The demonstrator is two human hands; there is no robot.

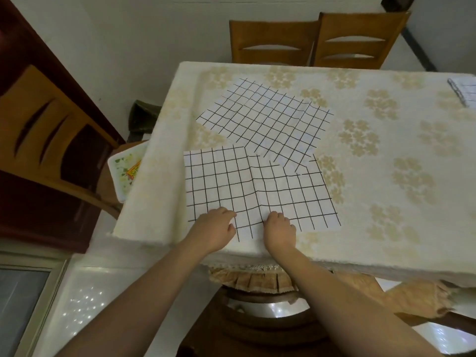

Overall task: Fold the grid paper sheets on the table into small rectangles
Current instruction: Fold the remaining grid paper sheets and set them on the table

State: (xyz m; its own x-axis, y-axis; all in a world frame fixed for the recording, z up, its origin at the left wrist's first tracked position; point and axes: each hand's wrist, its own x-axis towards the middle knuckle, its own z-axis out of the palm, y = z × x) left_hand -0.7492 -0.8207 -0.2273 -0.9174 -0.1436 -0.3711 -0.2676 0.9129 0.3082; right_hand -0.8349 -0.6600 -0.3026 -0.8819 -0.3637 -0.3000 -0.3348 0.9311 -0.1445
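Note:
Two white sheets with black grid lines lie on the table. The near grid sheet (pixel 257 189) lies flat by the table's front edge, with a crease up its middle. The far grid sheet (pixel 268 119) lies tilted behind it and overlaps its upper right part. My left hand (pixel 215 231) grips the near sheet's front edge left of the crease, fingers curled on the paper. My right hand (pixel 279 229) grips the same edge just right of the crease. A stack of folded grid paper (pixel 463 91) shows at the table's far right edge.
The table (pixel 386 176) wears a cream cloth with pale flower prints. Two wooden chairs (pixel 316 42) stand behind its far side. Another wooden chair (pixel 51 130) stands to the left, next to a white tray (pixel 123 171) below the table's left edge.

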